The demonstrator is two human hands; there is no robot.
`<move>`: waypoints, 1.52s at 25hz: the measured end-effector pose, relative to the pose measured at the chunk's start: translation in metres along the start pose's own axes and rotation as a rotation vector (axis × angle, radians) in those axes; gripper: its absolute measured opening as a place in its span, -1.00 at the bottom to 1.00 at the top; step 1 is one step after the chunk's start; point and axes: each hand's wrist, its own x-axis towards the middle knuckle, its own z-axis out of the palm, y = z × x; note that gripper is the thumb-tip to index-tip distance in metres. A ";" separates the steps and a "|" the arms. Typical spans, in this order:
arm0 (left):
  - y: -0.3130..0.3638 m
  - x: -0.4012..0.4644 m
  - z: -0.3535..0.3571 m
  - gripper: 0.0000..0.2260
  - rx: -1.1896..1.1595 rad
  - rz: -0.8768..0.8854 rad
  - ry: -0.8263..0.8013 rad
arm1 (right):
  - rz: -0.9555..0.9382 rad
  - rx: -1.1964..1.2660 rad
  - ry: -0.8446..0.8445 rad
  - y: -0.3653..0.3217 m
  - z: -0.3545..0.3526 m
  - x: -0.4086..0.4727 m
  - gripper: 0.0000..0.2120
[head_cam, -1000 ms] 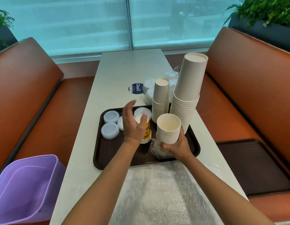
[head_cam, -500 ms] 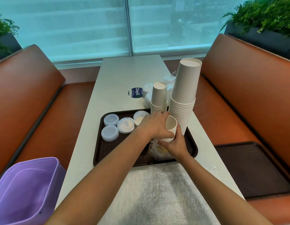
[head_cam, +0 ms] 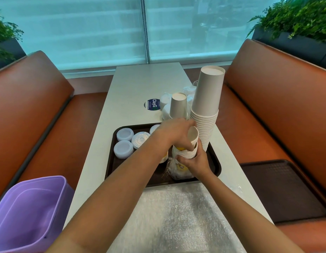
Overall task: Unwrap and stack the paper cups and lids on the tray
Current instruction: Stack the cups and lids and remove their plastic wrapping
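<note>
Left of the tray (head_cam: 111,161), off the desk (head_cam: 140,84): purple bin (head_cam: 29,214), mouth up, probably there to take discarded wrap.

On the tray's left end: three white lids (head_cam: 123,149) laid flat and close together, grouped apart from the cups so each kind stacks by itself.

Near the tray's middle: left hand (head_cam: 176,132), fingers curled over a single paper cup (head_cam: 193,134) and gripping it at the rim. Cup tilted, mouth up, over the short stack (head_cam: 187,152); cannot tell whether being seated or lifted off.

Just below it, on the tray: short stack standing mouth up, with the right hand (head_cam: 195,163) wrapped around its lower part, apparently bracing it so it stays upright while the top cup is worked.

At the stack's foot, against the tray's near rim: crumpled clear wrapper (head_cam: 178,170), pushed down, seemingly peeled only as far as needed.

In front of the tray's near edge: sheet of bubble wrap (head_cam: 176,216) spread on the desk.

At the tray's far edge: small stack (head_cam: 178,105), upside down; just beyond that edge, wrapped lids (head_cam: 165,105) waiting on the desk.

On the tray's right end: tall stack (head_cam: 206,110), also upside down, wide rims at the base for steadiness.

Well right of the tray, on the bench: second tray (head_cam: 286,189).
</note>
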 end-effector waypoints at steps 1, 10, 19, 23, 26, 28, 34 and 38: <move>-0.002 -0.004 -0.008 -0.33 -0.125 -0.030 0.071 | 0.002 -0.004 0.000 -0.001 0.000 0.000 -0.13; -0.064 -0.028 0.038 -0.64 -1.831 -0.598 0.421 | -0.017 -0.071 0.002 -0.005 0.000 -0.003 -0.18; -0.082 -0.021 0.061 -0.65 -1.669 -0.602 0.683 | -0.021 -0.061 0.029 -0.005 0.003 -0.003 -0.21; -0.087 -0.019 0.110 -0.36 -1.082 -0.526 0.562 | -0.028 -0.067 0.029 -0.003 0.004 -0.003 -0.22; -0.087 -0.016 0.133 -0.33 -1.041 -0.528 0.521 | -0.018 -0.072 0.025 -0.002 0.004 -0.002 -0.25; -0.093 -0.008 0.137 -0.32 -0.947 -0.542 0.458 | -0.020 -0.063 0.027 -0.002 0.003 -0.001 -0.24; -0.093 -0.018 0.146 -0.28 -0.792 -0.564 0.441 | 0.025 -0.027 0.029 -0.001 0.004 -0.002 -0.24; -0.049 -0.024 0.096 -0.62 -0.574 -0.048 1.053 | 0.054 -0.004 0.051 0.001 0.004 -0.001 -0.26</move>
